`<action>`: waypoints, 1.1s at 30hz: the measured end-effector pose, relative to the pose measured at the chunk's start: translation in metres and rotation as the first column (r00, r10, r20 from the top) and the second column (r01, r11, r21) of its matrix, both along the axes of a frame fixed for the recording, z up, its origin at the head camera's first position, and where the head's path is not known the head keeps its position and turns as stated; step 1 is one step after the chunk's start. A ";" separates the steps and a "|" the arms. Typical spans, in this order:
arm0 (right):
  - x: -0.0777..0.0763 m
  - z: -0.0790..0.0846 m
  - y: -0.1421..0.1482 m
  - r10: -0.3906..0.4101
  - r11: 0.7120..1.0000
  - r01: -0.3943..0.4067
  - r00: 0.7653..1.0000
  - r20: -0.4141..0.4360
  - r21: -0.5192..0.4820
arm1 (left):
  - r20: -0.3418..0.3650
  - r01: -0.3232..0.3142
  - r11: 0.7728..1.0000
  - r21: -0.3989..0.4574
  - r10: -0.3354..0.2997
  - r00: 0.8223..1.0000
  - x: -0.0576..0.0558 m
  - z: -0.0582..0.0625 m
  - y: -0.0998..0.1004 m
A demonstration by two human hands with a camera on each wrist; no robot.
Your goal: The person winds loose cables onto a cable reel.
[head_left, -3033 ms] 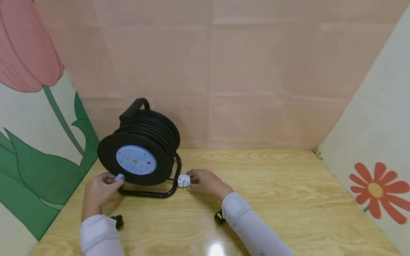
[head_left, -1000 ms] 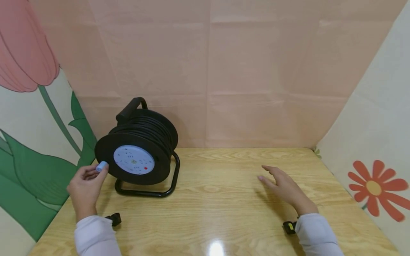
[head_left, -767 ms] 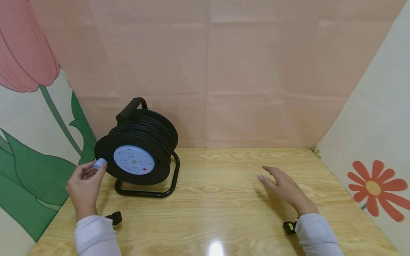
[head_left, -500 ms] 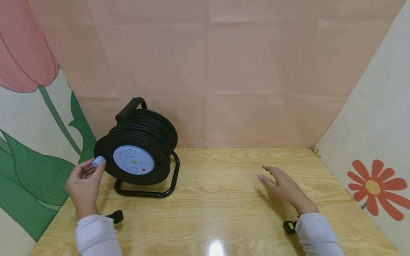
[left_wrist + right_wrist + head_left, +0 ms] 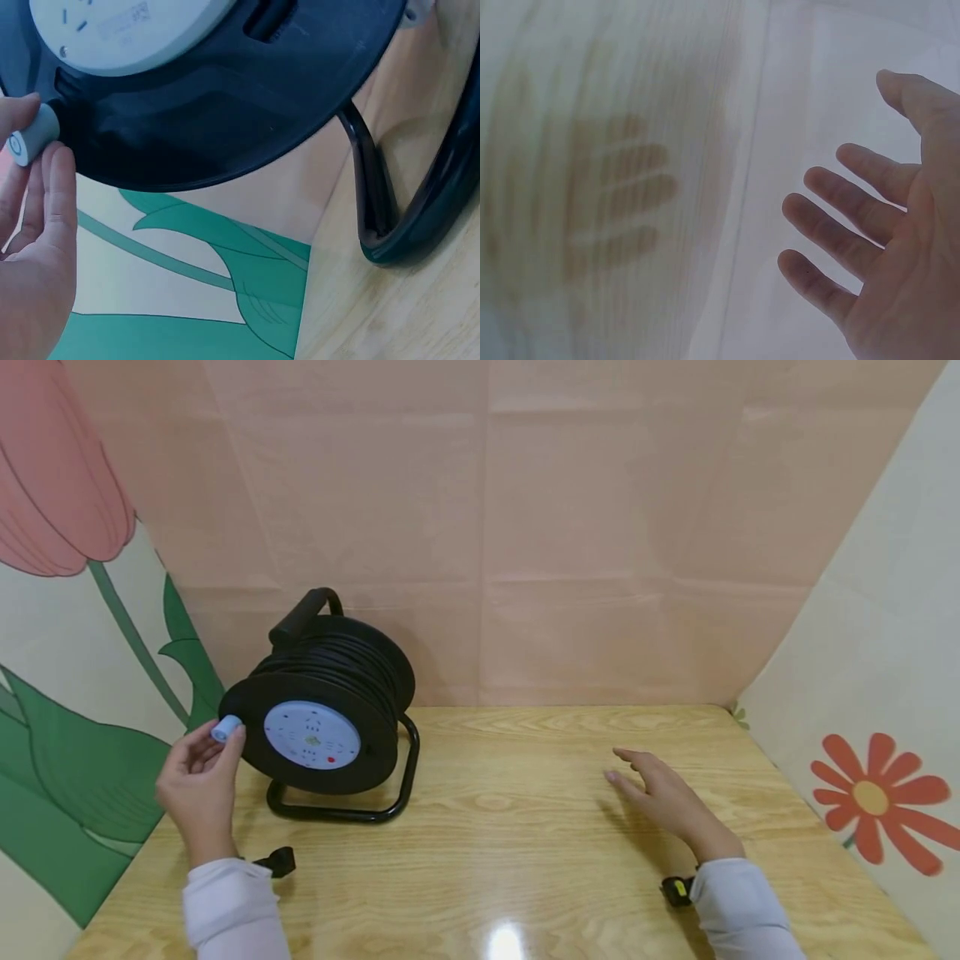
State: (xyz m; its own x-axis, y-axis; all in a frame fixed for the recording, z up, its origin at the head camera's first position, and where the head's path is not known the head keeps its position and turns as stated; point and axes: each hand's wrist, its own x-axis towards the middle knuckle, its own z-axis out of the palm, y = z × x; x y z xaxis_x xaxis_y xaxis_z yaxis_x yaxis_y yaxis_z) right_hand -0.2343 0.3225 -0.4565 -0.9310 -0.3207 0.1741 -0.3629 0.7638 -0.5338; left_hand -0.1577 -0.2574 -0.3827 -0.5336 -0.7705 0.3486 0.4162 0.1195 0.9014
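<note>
A black cable reel point(image 5: 330, 660) wound with black cable stands at the left of the table, a pale round socket panel point(image 5: 300, 747) on its front. Its small pale blue knob point(image 5: 227, 728) sticks out at the left of the front disc. My left hand point(image 5: 198, 785) pinches this knob between thumb and fingers; the left wrist view shows the knob point(image 5: 36, 135) close up against the black disc point(image 5: 195, 127). Well apart from the reel, my right hand point(image 5: 671, 802) hovers over the table's right side. Its fingers point(image 5: 832, 232) are spread and hold nothing.
A black tube frame point(image 5: 337, 815) carries the reel on the wooden table point(image 5: 510, 827). The reel's black handle point(image 5: 300, 618) rises near the pink back wall point(image 5: 570, 552). Flower-printed walls point(image 5: 885, 610) flank both sides. Black straps point(image 5: 677, 892) sit at the wrists.
My right hand has let go of a white plug and moved right, then stayed still. My left hand has carried the knob up and left; the reel's face has turned clockwise.
</note>
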 end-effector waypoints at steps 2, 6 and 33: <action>0.000 0.000 -0.001 0.002 1.000 -0.002 1.000 0.002 -0.003 | -0.004 0.008 1.000 0.002 -0.008 1.000 0.000 0.000 0.000; 0.001 0.000 -0.001 0.003 1.000 -0.003 1.000 0.016 -0.009 | -0.003 0.014 1.000 -0.004 -0.014 1.000 0.000 0.000 0.000; 0.001 0.001 -0.011 0.019 1.000 -0.019 1.000 -0.001 -0.012 | -0.138 -0.242 0.891 -0.383 0.204 0.969 0.014 0.039 0.041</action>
